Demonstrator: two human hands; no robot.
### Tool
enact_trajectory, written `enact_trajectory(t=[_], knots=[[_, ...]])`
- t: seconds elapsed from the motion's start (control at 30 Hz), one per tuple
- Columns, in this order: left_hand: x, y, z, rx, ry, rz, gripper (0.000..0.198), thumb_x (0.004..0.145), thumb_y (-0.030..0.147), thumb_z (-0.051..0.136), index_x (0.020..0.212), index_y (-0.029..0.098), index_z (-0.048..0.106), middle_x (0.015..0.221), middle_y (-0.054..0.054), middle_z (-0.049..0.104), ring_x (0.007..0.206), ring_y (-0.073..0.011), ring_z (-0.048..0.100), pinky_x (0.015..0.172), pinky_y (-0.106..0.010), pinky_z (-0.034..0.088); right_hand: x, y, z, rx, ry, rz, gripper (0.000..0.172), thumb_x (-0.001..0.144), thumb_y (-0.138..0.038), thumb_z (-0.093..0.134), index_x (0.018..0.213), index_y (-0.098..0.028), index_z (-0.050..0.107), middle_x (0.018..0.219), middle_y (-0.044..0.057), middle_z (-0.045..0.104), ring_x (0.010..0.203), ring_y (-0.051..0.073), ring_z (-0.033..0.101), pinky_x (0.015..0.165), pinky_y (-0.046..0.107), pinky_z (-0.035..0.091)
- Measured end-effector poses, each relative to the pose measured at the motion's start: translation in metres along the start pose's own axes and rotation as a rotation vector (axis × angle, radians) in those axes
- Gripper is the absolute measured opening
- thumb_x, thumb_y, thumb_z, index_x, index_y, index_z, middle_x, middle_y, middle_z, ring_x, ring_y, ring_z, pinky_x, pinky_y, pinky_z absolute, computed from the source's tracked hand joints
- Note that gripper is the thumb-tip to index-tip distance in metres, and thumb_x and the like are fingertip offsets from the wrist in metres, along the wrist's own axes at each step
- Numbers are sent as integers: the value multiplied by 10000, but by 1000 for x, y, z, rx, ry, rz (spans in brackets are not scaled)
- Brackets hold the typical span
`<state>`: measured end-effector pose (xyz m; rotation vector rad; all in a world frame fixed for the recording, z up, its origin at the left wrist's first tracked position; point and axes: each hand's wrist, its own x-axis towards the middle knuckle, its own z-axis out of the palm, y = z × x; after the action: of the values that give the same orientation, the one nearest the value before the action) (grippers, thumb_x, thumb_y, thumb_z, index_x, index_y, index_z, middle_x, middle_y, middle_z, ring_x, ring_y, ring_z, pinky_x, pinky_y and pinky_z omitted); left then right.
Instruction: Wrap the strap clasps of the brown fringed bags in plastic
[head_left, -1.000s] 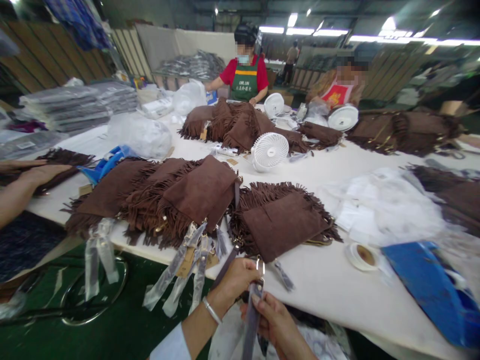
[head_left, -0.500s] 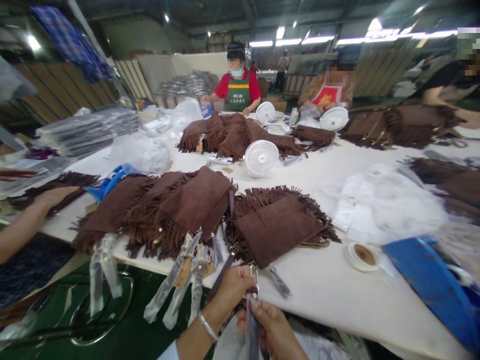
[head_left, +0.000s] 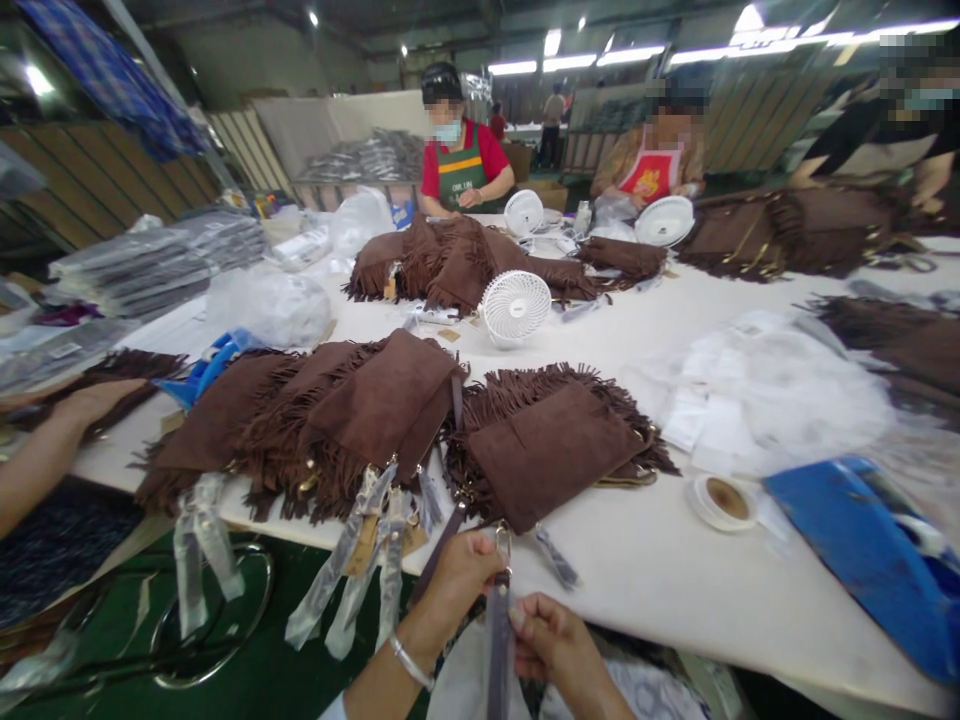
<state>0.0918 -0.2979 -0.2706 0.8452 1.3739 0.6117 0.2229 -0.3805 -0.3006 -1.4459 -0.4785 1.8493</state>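
Note:
At the table's near edge my left hand [head_left: 466, 562] pinches a brown strap [head_left: 498, 640] near its gold metal clasp [head_left: 503, 543]. Clear plastic film seems to cover the strap, which hangs down below the edge. My right hand [head_left: 551, 640] closes its fingers on the strap's right side, a little lower. Just beyond the clasp lies a brown suede fringed bag [head_left: 555, 455]. To its left several similar bags [head_left: 382, 400] overlap in a row, and their plastic-wrapped straps [head_left: 349, 565] dangle over the edge.
A tape roll [head_left: 721, 502] and a blue tape dispenser [head_left: 862, 560] sit at right. Behind them is a heap of white plastic bags [head_left: 772, 390]. A small white fan [head_left: 516, 307] stands mid-table. At far left is a co-worker's arm [head_left: 67, 430]; other people sit across the table.
My right hand has shifted slightly right and its fingers have moved along the strap's side. My left hand stays at the clasp. The co-worker opposite has leaned to the left.

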Motion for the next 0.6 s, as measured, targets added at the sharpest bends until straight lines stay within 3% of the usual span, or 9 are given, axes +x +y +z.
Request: enact_trajectory(t=[0.2,0.4,0.6], knots=[[3,-1,-1,1,-3,-9,219,608,319,674,585,167,518,521,-17,594,499,-144,551,474,-236,315,4,3,-2,-70,5,-186,448,683,-599,679,650,-181,520,523,-68,422,493,84,372,509,215,307],[8,-10,-3,26,27,21,234,630,329,683,596,178,507,537,-4,591,508,-139,540,481,-238,309,8,4,1,-116,67,-235,390,703,-556,636,627,-193,518,510,-66,412,488,96,349,502,223,289],[7,-9,-1,67,49,37,210,619,261,662,550,190,477,469,46,499,440,-95,412,469,-244,265,6,-1,5,-84,112,-194,357,676,-519,662,613,-202,512,493,-74,407,478,99,366,509,227,339]])
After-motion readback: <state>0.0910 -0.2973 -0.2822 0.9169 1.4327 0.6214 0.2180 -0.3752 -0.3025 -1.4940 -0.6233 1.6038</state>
